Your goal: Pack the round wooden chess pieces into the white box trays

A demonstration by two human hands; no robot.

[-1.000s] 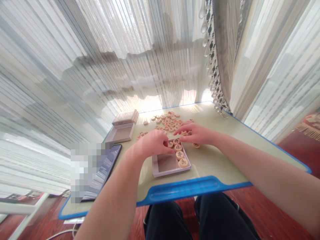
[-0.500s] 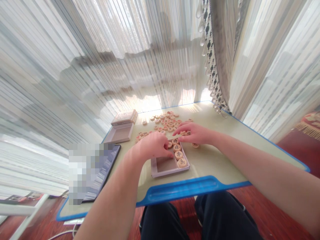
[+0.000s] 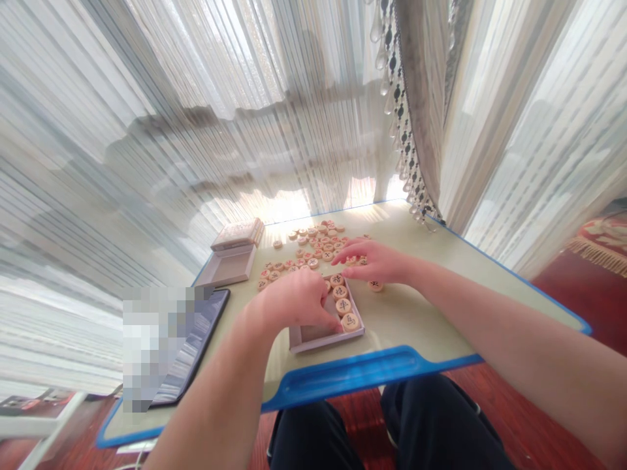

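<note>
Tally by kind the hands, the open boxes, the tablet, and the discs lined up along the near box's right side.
Hands: 2 (left hand, right hand)
Open boxes: 2 (near box, far box)
Tablet: 1
Discs in that line: 4
Total: 9

Left hand [image 3: 300,300] hides the box's [image 3: 327,342] 10 o'clock part; tablet [image 3: 198,352], at 8 o'clock, partly pixelated; trousers [image 3: 313,434] cut off at 6 o'clock.

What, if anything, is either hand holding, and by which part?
For the left hand, it cannot be told: its thumb reaches beside a piece in the open box, the fingers partly hidden. The right hand shows nothing held.
</note>
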